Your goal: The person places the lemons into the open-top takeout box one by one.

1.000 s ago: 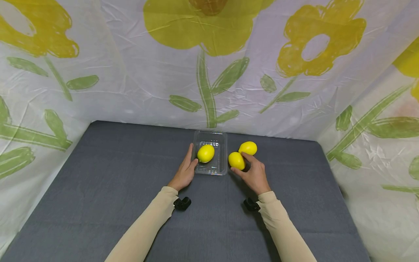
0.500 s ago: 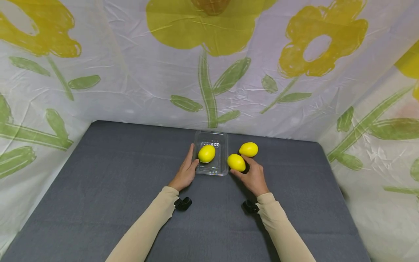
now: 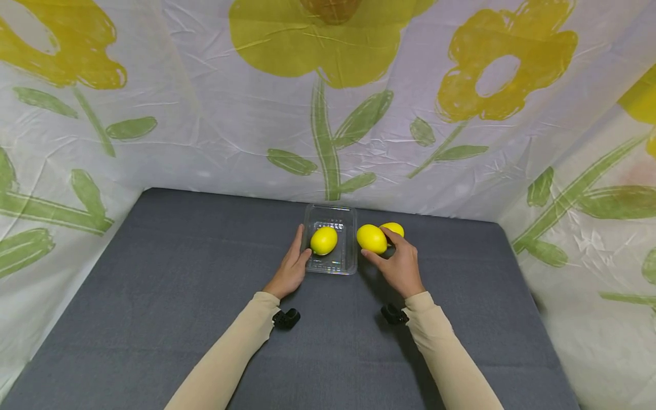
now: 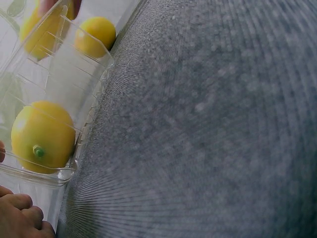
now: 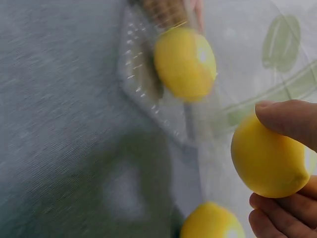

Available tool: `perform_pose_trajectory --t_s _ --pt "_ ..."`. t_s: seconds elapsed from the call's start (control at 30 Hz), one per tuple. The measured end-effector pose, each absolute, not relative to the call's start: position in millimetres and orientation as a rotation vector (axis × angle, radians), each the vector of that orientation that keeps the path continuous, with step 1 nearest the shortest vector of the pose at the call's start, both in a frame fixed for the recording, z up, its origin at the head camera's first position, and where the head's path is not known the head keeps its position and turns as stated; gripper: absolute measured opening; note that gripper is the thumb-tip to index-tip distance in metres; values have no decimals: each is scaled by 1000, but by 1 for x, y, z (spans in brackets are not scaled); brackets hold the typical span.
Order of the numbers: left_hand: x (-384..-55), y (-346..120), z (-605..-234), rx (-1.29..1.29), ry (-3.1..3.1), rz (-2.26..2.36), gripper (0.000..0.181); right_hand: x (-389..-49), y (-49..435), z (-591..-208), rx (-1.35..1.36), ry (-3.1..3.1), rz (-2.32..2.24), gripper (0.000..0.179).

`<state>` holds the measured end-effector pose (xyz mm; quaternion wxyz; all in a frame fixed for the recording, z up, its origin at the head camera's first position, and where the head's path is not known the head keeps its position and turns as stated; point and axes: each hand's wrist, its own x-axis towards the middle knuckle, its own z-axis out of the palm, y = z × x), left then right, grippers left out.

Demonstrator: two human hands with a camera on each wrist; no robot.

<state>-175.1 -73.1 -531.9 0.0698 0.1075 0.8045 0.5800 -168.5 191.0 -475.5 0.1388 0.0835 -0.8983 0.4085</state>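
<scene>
In the head view, a clear plastic container (image 3: 345, 267) stands near the table's far edge with one lemon (image 3: 324, 241) inside. My left hand (image 3: 288, 270) holds the container's left wall, thumb at the rim and fingers along the outside. Between the thumb and fingers of my right hand (image 3: 400, 265) a second lemon (image 3: 372, 239) is gripped, raised off the table just right of the container. Behind that hand a third lemon (image 3: 393, 229) lies on the cloth, partly hidden. The right wrist view shows the held lemon (image 5: 270, 156) apart from the container (image 5: 141, 87).
Dark grey cloth (image 3: 169, 296) covers the table. A white curtain (image 3: 215, 114) with printed yellow flowers hangs behind the far edge and at both sides. Each wrist bears a small black camera, one on the left wrist (image 3: 287, 319) and one on the right wrist (image 3: 393, 314).
My right hand has lifted the second lemon up off the cloth, and it now partly covers the third lemon. The left hand, the container and the lemon inside have stayed put.
</scene>
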Motion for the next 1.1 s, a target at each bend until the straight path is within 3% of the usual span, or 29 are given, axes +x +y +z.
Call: perform_pose_trajectory --t_s 0.53,1.1 --pt "-174 -73 -529 324 2413 1744 64 -216 147 -455 296 -2742 1340 71" --pt "-175 -72 -529 297 2419 1722 64 -241 119 -460 396 -2947 1216 69"
